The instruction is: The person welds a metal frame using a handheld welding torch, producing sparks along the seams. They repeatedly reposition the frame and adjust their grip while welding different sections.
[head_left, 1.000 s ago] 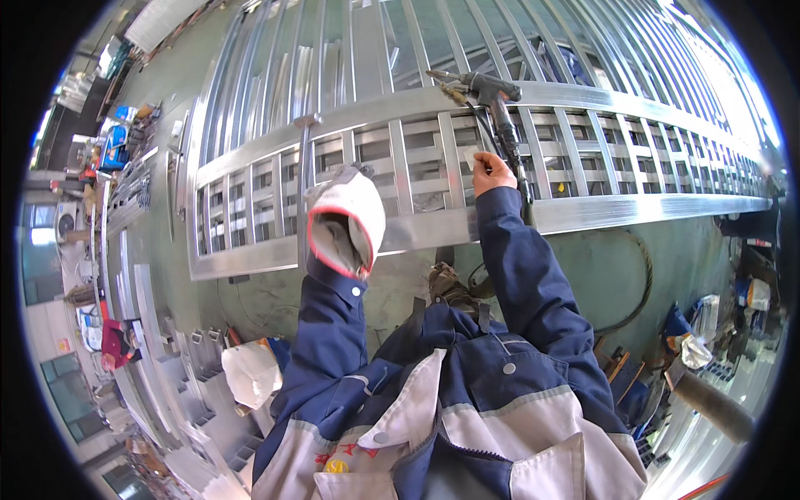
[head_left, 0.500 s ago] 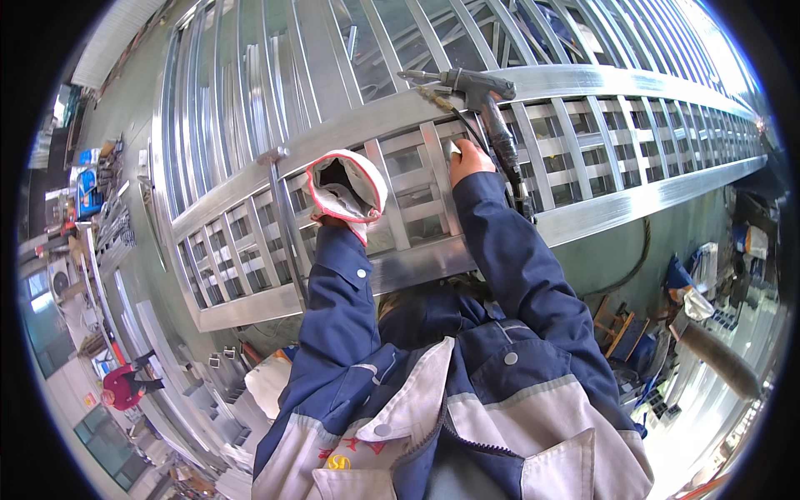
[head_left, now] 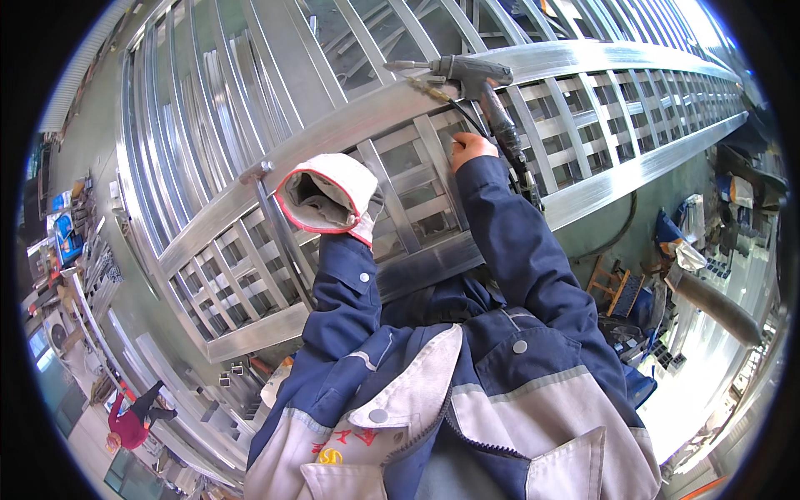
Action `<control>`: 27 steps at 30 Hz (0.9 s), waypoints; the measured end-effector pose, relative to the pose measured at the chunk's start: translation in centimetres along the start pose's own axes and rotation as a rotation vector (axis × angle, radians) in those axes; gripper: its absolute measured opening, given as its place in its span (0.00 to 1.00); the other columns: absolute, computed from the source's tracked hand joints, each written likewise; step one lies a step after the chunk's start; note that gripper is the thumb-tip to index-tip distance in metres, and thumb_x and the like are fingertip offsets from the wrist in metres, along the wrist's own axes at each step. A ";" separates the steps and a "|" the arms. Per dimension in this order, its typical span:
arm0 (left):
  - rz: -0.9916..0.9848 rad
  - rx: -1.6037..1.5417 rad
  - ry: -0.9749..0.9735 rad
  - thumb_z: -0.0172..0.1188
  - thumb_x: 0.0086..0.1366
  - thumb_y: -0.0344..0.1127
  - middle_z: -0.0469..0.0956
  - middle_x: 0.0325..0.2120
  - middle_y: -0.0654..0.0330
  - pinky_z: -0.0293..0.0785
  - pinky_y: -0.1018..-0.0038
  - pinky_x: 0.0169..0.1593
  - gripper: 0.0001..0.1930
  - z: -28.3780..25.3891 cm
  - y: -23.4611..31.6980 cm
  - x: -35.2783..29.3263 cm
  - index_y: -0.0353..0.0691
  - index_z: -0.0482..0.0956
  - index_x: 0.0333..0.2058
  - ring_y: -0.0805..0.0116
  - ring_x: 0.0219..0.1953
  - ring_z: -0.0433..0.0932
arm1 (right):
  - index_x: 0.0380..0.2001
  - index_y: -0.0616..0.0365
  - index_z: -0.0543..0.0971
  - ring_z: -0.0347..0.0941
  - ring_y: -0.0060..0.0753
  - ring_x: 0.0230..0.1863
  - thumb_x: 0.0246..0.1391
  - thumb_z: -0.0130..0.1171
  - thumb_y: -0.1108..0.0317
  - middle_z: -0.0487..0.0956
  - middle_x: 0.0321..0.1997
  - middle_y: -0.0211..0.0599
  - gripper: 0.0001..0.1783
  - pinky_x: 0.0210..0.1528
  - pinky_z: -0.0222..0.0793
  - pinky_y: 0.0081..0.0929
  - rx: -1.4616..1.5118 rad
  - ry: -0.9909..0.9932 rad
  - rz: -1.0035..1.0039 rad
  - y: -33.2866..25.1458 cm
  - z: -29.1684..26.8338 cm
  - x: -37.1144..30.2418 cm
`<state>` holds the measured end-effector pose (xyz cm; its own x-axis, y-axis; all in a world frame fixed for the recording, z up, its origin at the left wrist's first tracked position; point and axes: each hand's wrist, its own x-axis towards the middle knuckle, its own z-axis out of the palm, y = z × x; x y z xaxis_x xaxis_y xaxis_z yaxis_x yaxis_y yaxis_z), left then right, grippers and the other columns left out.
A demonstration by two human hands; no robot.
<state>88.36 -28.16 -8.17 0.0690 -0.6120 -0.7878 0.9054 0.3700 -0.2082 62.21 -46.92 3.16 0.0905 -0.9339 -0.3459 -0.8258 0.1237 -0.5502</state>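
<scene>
At the end of my left sleeve is a pale work glove (head_left: 354,179) with red edging. Its wide cuff gapes toward me with no arm in it. My left hand (head_left: 371,214) seems to grip it from behind, with its fingers mostly hidden. My right hand (head_left: 475,150) is bare and closed over the slatted part of a silver metal frame (head_left: 400,271). Whether anything is in its curled fingers cannot be seen. Just beyond and right of it, a dark power tool (head_left: 479,77) with a long pointed tip lies across the frame's rail, tip to the left.
A hammer (head_left: 275,212) rests across the frame left of the glove. Longer metal bars (head_left: 233,92) stretch beyond. A dark cable (head_left: 617,233) curves over the green floor at right. Far left, a person in a dark red top (head_left: 129,425) stands near stacked metal lengths.
The view has shifted and turned slightly. The glove's cuff has tilted further left and opened wider toward me. A pale bit at my right fingertips no longer shows, and the fingers are more curled.
</scene>
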 end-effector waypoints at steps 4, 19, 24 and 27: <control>-0.049 -0.040 0.031 0.65 0.80 0.47 0.94 0.40 0.62 0.90 0.56 0.41 0.12 -0.4 0.1 1.0 0.48 0.92 0.45 0.58 0.38 0.92 | 0.54 0.48 0.96 0.92 0.59 0.57 0.69 0.72 0.57 0.94 0.52 0.53 0.16 0.66 0.86 0.47 -0.022 0.015 -0.013 -0.1 0.5 0.0; -0.136 -0.007 -0.103 0.64 0.80 0.48 0.91 0.32 0.65 0.91 0.59 0.41 0.14 3.5 -4.1 -4.9 0.49 0.90 0.38 0.61 0.33 0.91 | 0.59 0.43 0.95 0.89 0.56 0.66 0.64 0.67 0.63 0.93 0.61 0.51 0.22 0.72 0.82 0.48 -0.069 -0.076 0.177 -2.2 0.5 0.9; -0.192 -0.119 -0.084 0.65 0.79 0.48 0.90 0.31 0.67 0.91 0.60 0.41 0.14 3.8 -4.2 -4.7 0.49 0.90 0.37 0.62 0.32 0.91 | 0.60 0.47 0.94 0.89 0.57 0.65 0.63 0.68 0.64 0.93 0.60 0.52 0.23 0.72 0.82 0.48 -0.086 -0.094 0.109 -1.9 0.3 0.6; -0.053 -0.061 -0.001 0.65 0.79 0.47 0.89 0.31 0.68 0.90 0.60 0.41 0.13 4.1 -4.4 -5.0 0.50 0.90 0.36 0.63 0.32 0.90 | 0.59 0.47 0.94 0.89 0.57 0.65 0.63 0.68 0.65 0.93 0.60 0.52 0.22 0.73 0.81 0.48 -0.086 -0.114 0.094 -1.8 0.3 1.0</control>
<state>85.79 -29.59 -0.94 0.0223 -0.6328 -0.7740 0.8804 0.3793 -0.2847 63.91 -47.96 3.56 0.0696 -0.8747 -0.4796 -0.8780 0.1745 -0.4457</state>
